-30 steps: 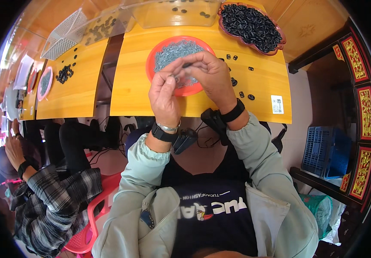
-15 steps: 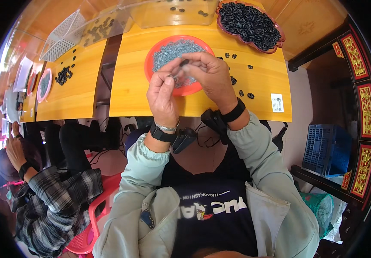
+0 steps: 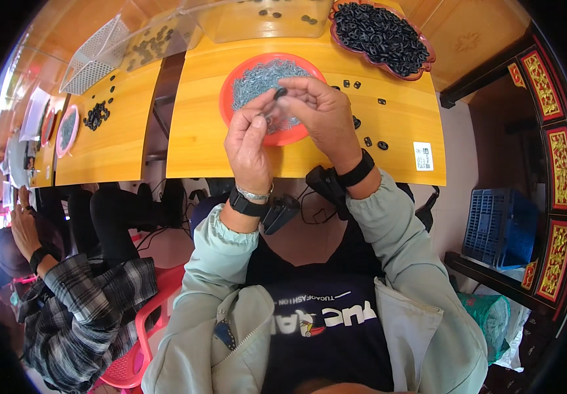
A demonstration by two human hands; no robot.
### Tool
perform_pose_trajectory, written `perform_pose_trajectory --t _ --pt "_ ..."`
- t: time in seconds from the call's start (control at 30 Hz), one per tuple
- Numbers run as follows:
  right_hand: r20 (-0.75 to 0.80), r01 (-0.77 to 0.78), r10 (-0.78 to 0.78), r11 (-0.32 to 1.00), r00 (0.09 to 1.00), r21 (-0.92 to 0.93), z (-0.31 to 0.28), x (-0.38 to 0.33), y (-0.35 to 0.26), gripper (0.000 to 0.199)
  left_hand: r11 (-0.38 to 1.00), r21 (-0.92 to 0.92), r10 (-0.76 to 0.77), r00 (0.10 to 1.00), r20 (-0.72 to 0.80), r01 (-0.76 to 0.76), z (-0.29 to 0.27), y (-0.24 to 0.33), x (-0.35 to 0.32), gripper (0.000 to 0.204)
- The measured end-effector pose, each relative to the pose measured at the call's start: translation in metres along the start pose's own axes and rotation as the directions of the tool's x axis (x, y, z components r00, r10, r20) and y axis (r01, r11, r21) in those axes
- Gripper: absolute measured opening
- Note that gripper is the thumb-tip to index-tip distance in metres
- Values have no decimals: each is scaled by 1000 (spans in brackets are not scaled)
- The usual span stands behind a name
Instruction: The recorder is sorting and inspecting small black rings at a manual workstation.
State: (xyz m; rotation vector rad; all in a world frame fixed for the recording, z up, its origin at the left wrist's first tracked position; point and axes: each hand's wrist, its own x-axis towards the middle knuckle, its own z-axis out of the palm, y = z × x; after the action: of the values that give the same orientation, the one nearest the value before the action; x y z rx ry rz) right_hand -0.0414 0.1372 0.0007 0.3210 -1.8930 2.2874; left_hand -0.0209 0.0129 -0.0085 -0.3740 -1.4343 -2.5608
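Both my hands are raised over a red round bowl heaped with small grey metal pieces. A small black oval part sits pinched between the thumb and fingers of my right hand. My left hand is closed in a pinch just left of it, its fingertips close to the right ones. What the left fingers hold is too small and blurred to make out. Several loose black parts lie on the yellow table to the right of my right hand.
A red scalloped tray piled with black parts stands at the far right of the table. Clear plastic bins line the back. At left, a person in a plaid sleeve sits by another table. A blue crate rests on the right.
The black part shows a little more between my right fingers, and the fingertips have shifted slightly. Otherwise both hands keep their place over the bowl.
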Motion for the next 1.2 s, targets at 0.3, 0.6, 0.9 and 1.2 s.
perform_pose_trajectory --t 0.3,0.6,0.9,1.2 --pt "-3 -61 61 998 998 -22 2 0 -6 19 984 -149 -99 995 -3 97 1 2 0 15" --pt "13 -315 315 942 949 121 -12 7 5 17 971 -165 -175 985 5 173 1 0 0 14" --pt "17 -413 416 897 909 160 -13 7 4 16 959 -163 -244 967 -67 231 -6 -8 2 13" --pt "26 -428 431 884 902 186 -12 7 2 18 967 -110 -238 968 -76 229 -8 -9 3 14"
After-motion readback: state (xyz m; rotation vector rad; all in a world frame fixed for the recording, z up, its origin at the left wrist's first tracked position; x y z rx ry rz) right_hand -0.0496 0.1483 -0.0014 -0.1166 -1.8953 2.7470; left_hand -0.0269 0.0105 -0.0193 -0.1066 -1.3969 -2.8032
